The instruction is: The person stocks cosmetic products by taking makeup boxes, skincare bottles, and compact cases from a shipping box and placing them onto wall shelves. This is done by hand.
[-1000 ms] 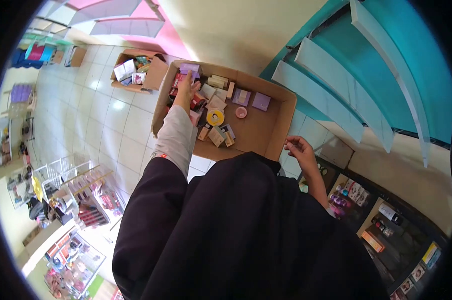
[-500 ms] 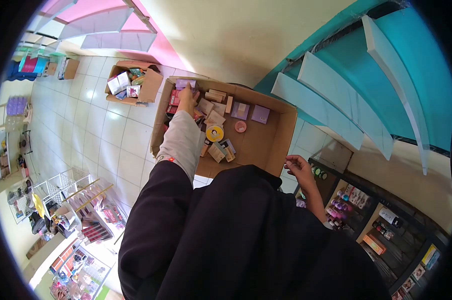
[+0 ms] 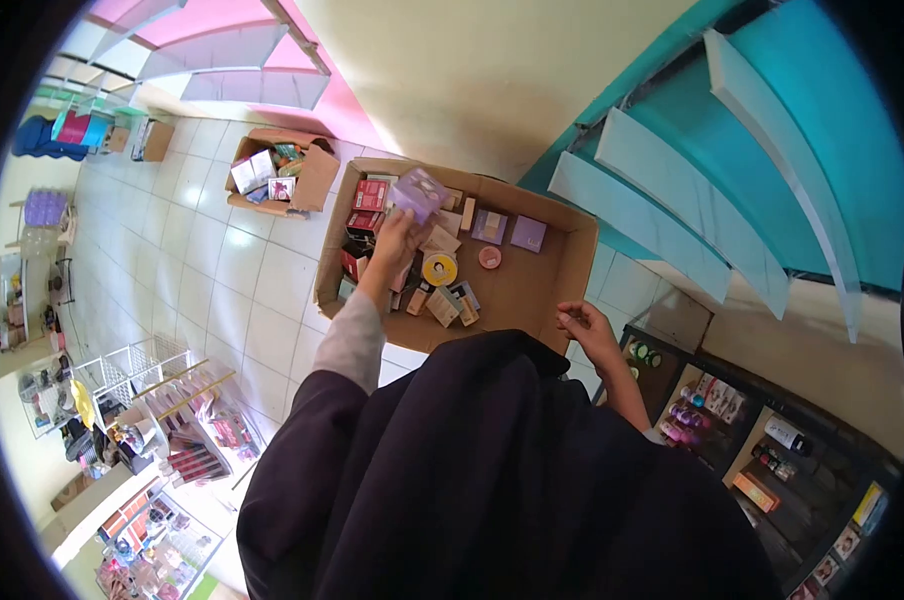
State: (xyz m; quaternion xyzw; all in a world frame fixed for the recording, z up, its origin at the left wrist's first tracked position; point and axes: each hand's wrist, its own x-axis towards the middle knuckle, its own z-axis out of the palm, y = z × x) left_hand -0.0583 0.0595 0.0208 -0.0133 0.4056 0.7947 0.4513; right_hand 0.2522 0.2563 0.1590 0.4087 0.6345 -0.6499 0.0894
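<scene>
My left hand (image 3: 398, 240) grips a purple box (image 3: 419, 193) by its near edge, holding it over the left part of a large open cardboard carton (image 3: 537, 295). Inside the carton, red boxes (image 3: 369, 196) line the left side. Beige boxes, a round yellow container (image 3: 439, 269) and a small pink round container (image 3: 489, 257) lie in the middle. Two more purple boxes, one of them flat (image 3: 528, 234), rest toward the back right. My right hand (image 3: 584, 325) hovers by the carton's right front corner, fingers curled; whether anything is in them I cannot make out.
A smaller carton (image 3: 284, 207) of mixed packages stands on the tiled floor to the left. White shelves (image 3: 662, 200) jut from the teal wall at right. Below them is a dark display rack (image 3: 762, 440) with bottles and boxes. A white wire rack (image 3: 142, 370) stands at lower left.
My left hand has lifted the purple box from the carton's back left corner and drawn it toward me and slightly right. My right hand has shifted slightly left, staying near the carton's corner.
</scene>
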